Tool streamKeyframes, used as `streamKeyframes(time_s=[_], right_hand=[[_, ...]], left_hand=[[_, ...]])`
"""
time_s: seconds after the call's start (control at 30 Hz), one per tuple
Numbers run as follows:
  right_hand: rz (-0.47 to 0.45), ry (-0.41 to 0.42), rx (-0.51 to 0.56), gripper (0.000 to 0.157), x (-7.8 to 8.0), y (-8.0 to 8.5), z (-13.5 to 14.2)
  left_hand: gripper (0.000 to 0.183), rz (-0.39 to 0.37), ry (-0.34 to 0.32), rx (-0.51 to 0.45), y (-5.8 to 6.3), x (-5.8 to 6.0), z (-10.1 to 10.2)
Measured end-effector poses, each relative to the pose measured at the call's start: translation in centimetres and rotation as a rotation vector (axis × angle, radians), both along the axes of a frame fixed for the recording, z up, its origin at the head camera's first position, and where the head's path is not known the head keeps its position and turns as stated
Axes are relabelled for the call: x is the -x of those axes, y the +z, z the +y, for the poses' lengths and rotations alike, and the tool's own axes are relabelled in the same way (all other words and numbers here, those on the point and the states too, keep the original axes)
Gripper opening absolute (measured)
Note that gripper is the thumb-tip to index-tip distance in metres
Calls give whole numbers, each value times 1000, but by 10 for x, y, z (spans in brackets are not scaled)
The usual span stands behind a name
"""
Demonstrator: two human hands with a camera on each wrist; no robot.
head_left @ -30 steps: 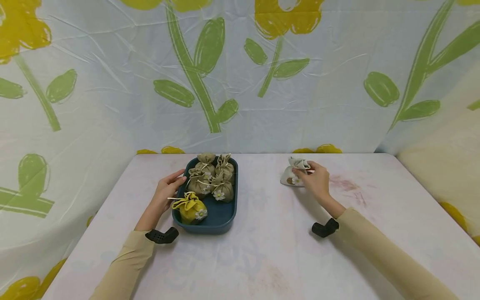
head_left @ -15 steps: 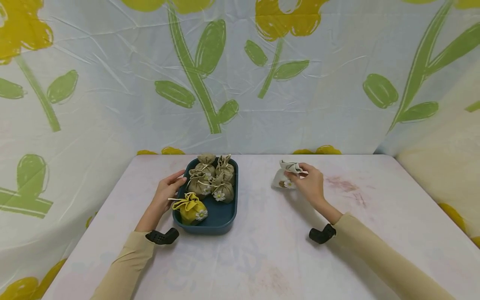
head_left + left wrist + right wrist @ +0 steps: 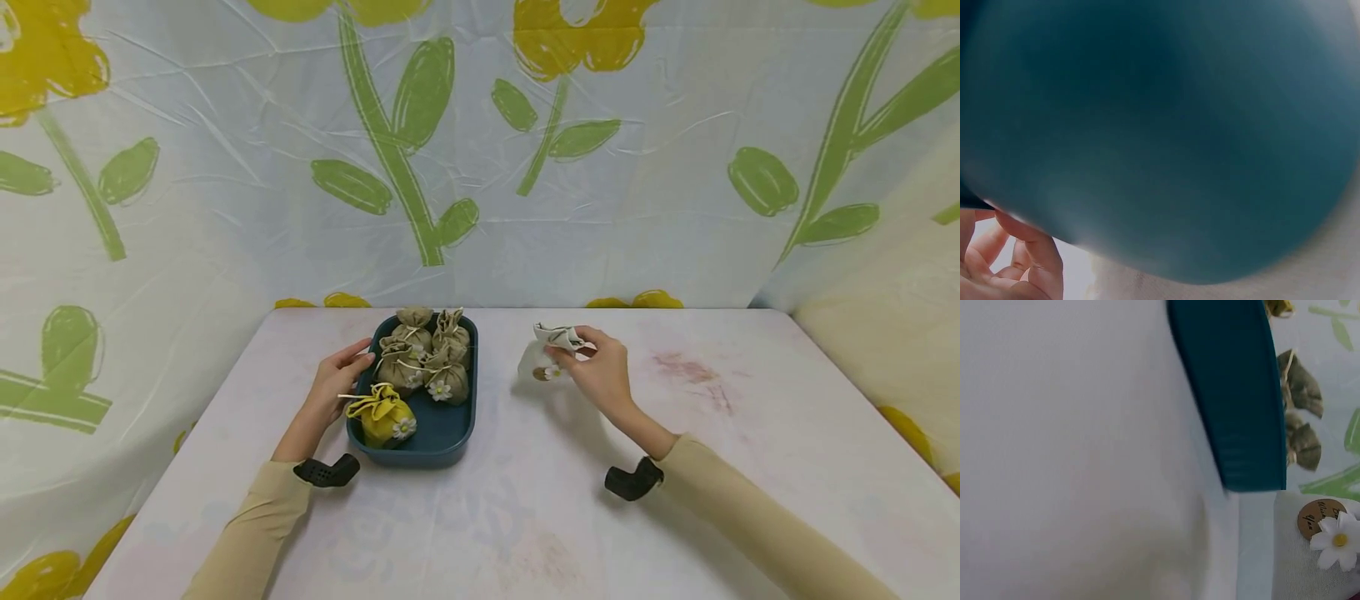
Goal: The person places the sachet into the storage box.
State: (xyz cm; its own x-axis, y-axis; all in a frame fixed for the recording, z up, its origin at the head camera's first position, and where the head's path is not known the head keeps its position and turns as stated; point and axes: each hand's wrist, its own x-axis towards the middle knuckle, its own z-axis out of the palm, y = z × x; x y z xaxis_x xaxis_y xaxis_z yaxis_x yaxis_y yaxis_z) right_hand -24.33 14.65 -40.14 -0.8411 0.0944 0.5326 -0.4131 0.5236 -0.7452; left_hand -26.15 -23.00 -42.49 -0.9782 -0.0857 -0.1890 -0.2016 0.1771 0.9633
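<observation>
My right hand (image 3: 602, 371) pinches a white drawstring pouch (image 3: 534, 358) by its gathered neck, to the right of the dark blue tray (image 3: 442, 457). A white cloth daisy and a round brown label show on the pouch (image 3: 1300, 569) in the right wrist view, where the hand is out of sight. My left hand (image 3: 327, 392) lies along the tray's left side, its fingertips at the wall. In the left wrist view, loosely bent fingers (image 3: 1038, 253) touch the tray wall (image 3: 1147, 156). The tray holds several tan pouches (image 3: 397, 364) and a yellow pouch (image 3: 386, 421).
A pale table (image 3: 555, 517) lies under everything, with reddish smudges at right. Behind it hangs a white sheet (image 3: 637, 225) with green stems and yellow flowers. Black wrist cameras (image 3: 327, 472) sit on both wrists, below the tan sleeves.
My right hand has carried the white pouch leftward toward the tray, tilting it on the way. The left hand, the tray and the pouches inside have stayed in place.
</observation>
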Motion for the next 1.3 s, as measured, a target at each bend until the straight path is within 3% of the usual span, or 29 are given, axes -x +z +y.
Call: streamKeyframes(time_s=[0.57, 0.83, 1.3], right_hand=[[11, 171, 47, 26, -34, 35, -53], [50, 260, 77, 26, -34, 33, -76], [20, 393, 59, 24, -35, 27, -109]], left_hand=[[49, 0, 6, -4, -1, 1, 0], [48, -2, 5, -9, 0, 1, 1], [48, -5, 2, -17, 0, 0, 0]])
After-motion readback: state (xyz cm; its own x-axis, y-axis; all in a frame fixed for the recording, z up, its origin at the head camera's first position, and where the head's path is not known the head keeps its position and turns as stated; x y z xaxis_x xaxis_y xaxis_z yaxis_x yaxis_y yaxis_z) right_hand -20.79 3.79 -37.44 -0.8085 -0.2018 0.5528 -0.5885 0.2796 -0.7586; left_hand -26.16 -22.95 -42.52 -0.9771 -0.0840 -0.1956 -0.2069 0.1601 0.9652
